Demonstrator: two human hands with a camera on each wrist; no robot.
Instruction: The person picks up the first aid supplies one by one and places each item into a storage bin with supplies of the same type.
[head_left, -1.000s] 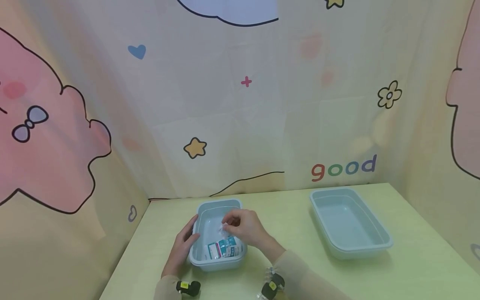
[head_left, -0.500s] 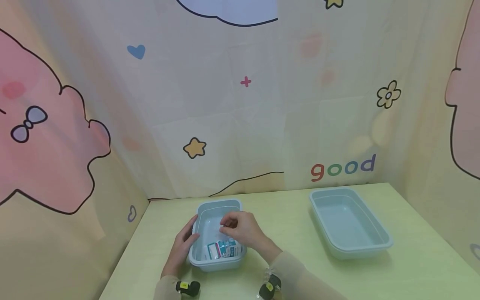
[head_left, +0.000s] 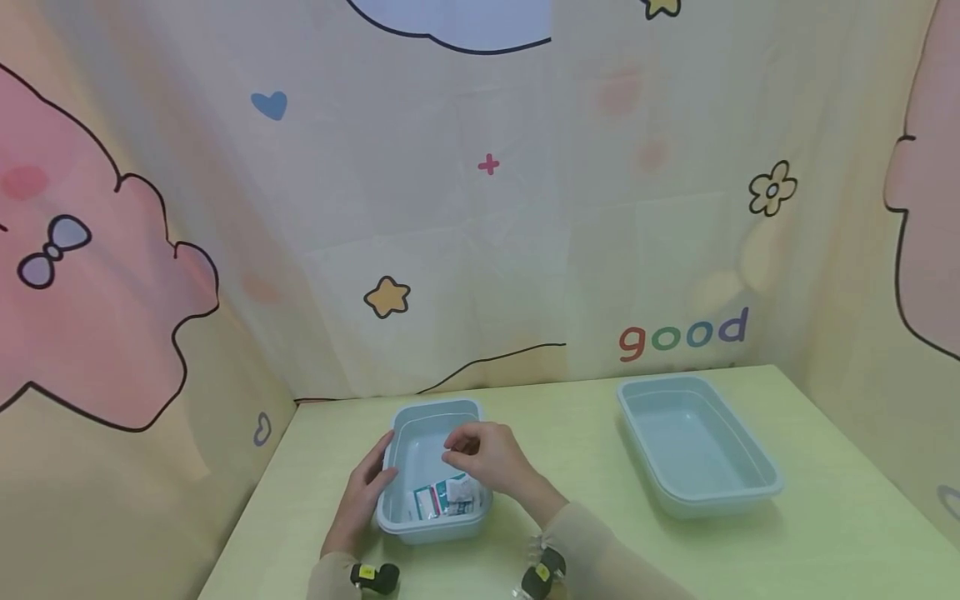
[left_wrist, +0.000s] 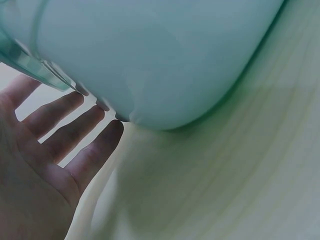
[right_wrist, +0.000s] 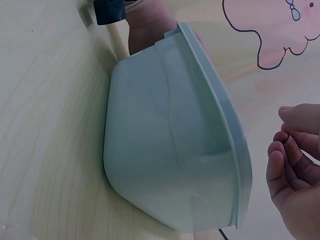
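A pale blue plastic basin (head_left: pixel 437 406) stands left of the middle of the table. My left hand (head_left: pixel 358 504) rests along its left side, thumb at the rim; in the left wrist view the fingers (left_wrist: pixel 75 132) are spread fairly straight, tips against the outer wall. Over the basin's right side hovers my right hand (head_left: pixel 491 457), fingers loosely bent. A gap shows between thumb and fingertips in the right wrist view, with nothing in it. At the near end inside lie teal-and-white packets (head_left: pixel 425 502), one with a pink stripe. On them lies a small white packet (head_left: pixel 459 490).
A second, larger pale blue basin (head_left: pixel 701 442) stands at the right of the pale yellow table (head_left: pixel 558 433). A printed cloth (head_left: pixel 480 225) hangs behind and along both sides. Black wrist cameras sit at both cuffs.
The small white packet at the right fingertips is let go and now lies on the teal-and-white packets. My right hand has shifted only slightly; the left hand stays put.
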